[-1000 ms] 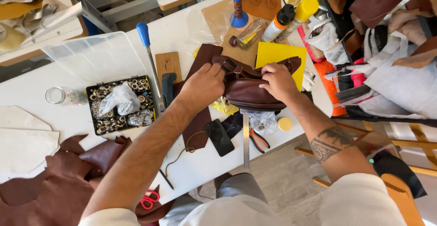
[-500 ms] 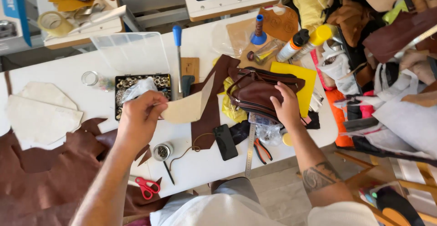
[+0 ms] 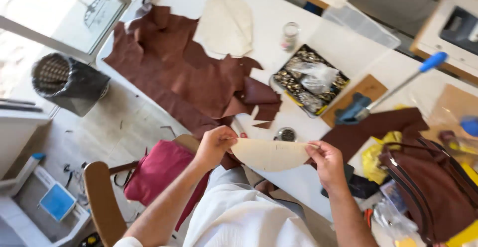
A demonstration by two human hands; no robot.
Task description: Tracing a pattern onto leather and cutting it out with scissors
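Far left, off the counter point(image 3: 318, 28): dark bin point(image 3: 69, 82) on floor. Brown leather hide point(image 3: 174, 72) spread over the counter's left end, draping its near edge; cream piece point(image 3: 226, 25) lies above it toward the far edge.

Your left hand point(image 3: 214, 145) is closed, pinching the left tip of a tan half-moon pattern piece point(image 3: 271, 153). Piece held flat in air just off the counter's near edge, above your lap. Your right hand point(image 3: 328, 162) is closed on its right tip, thumb on top.

Mid-counter: small glass jar point(image 3: 290, 35), black tray of metal fittings point(image 3: 311, 80) w/ plastic bag on it. Small round tin point(image 3: 286, 135) at near edge, just behind the pattern piece.

Right: blue-handled tool point(image 3: 398, 85), wooden block point(image 3: 356, 97). Brown bag point(image 3: 433, 187) near the counter's right near corner, yellow cloth point(image 3: 376, 157) beside it.
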